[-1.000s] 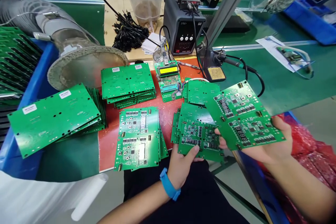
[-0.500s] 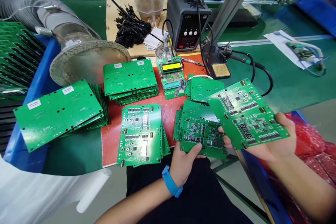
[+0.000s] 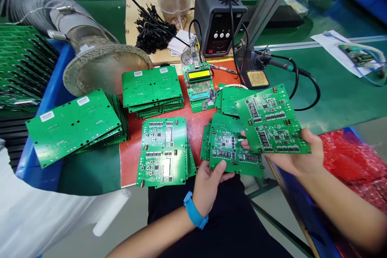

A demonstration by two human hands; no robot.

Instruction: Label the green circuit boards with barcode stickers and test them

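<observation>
My left hand, with a blue band at the wrist, grips the near edge of a green circuit board, thumb on its top face. That board lies over other boards near the table edge. To the right, my right hand holds a second circuit board from below, tilted, its displays facing up. The held board overlaps the right part of the one in my left hand. Left of my hands lies a small stack of boards, components up. Behind them is a programmer board with a lit yellow screen.
Stacks of boards lie face down at centre left and beside the blue bin. A fume extraction hood stands behind them. The soldering station and iron holder are at the back. Red bubble wrap lies at right.
My right hand has moved left with its board, toward the board in my left hand. My left hand keeps its grip; the whole view has shifted slightly.
</observation>
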